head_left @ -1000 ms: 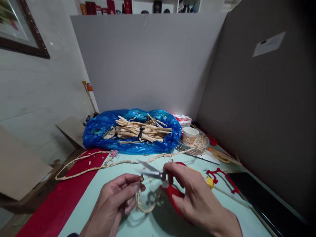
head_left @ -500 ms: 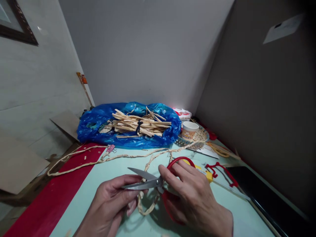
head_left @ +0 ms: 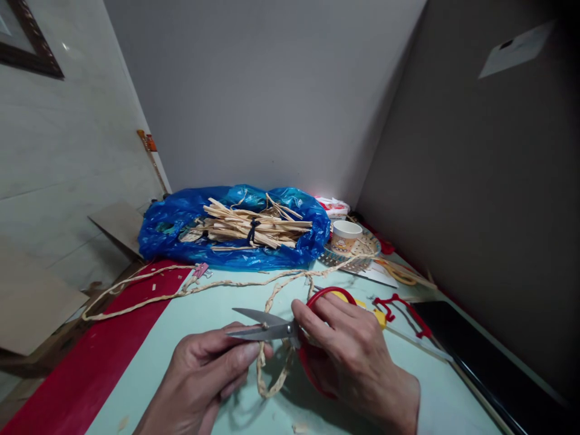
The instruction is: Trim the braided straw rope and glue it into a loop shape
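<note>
My right hand (head_left: 357, 362) grips red-handled scissors (head_left: 272, 329), whose steel blades point left and stand slightly apart. My left hand (head_left: 203, 374) pinches the end of a braided straw cord (head_left: 272, 377) just below the blades, and the cord's tip sits between them. The cord loops on the pale green table top (head_left: 190, 326) under my hands and runs on to the far left across the table.
A blue plastic bag (head_left: 172, 226) at the back holds a tied bundle of straw strips (head_left: 254, 226). A paper cup (head_left: 345, 234) stands on a woven mat at the back right. A red-handled tool (head_left: 403, 311) and a black tablet (head_left: 489, 356) lie to the right. Grey boards wall in the table.
The scissors have moved down and left onto the cord's pinched end, and the blades have narrowed. The camera has tilted downward.
</note>
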The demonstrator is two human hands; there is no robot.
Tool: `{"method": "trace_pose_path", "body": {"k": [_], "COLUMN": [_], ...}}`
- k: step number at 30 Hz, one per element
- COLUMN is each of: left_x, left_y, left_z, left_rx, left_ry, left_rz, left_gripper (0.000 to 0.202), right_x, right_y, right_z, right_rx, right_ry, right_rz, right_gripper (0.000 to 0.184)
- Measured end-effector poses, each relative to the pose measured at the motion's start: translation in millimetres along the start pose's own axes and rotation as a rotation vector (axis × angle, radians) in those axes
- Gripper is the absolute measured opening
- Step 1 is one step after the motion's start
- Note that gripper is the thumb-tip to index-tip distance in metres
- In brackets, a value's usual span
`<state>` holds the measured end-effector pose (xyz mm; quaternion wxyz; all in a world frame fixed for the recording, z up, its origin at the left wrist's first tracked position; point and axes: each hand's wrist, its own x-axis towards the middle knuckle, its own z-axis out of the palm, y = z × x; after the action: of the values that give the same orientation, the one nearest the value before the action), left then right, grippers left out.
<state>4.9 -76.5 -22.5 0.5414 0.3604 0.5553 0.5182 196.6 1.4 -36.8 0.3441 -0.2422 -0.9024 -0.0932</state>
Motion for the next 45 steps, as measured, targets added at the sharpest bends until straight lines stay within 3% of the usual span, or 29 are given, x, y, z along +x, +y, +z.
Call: {"method": "trace_pose_path", "body": {"k": [5,7,11,14,17,20,24,29,36,42,45], "left_x": [-1.1,-0.2,0.2,-3.0,-5.9,-6.1,-5.8,-8.0,-8.3,-6.8,-5.4], "left_y": [3.0,4.1,6.6,8.6,9.0,6.4,0.8,0.8,5.1,-1.6,-2.3], "left_z": [-0.8,-1.2,1.4,6.0,10.4,13.8,15.3,15.7,21.3,13.9,9.7], "left_rx": [-0.161,-0.217,-0.249,-0.238,-0.232,-0.211,-0.157,-0.051,0.177,0.171,0.027], "left_ry": [0.031,0.025,0.014,0.016,-0.045,-0.177,-0.262,-0.182,-0.142,-0.229,-0.176], "left_rz": [-0.078,-0.084,-0.134,-0.207,-0.258,-0.25,-0.194,-0.213,-0.124,-0.171,-0.193], "left_gripper": [0.016,0.02,0.027,0.024,0.02,0.02,0.027,0.027,0.023,0.03,0.028], "right_x": [-3.8,-2.4,9.8,22.2,29.0,29.4,27.6,27.2,23.9,19.9,20.0], "right_y": [1.2,0.1,-7.9,-16.2,-21.3,-21.0,-16.5,-14.2,-13.8,-2.0,3.8], "right_z": [2.4,2.2,-1.4,-5.1,-5.6,-3.8,-4.2,-6.3,-0.9,2.0,-4.6], "right_rx": [0.005,0.099,0.618,1.09,1.447,1.572,1.54,1.428,1.288,0.865,0.676], "right_ry": [-0.03,-0.082,-0.163,-0.16,-0.082,0.026,0.078,0.087,0.121,-0.094,-0.226], "right_rz": [0.013,0.084,0.496,0.779,0.955,1.043,1.075,1.027,0.972,0.855,0.745], "right_gripper": [0.019,0.02,0.01,0.02,0.033,0.041,0.041,0.04,0.036,0.027,0.025]}}
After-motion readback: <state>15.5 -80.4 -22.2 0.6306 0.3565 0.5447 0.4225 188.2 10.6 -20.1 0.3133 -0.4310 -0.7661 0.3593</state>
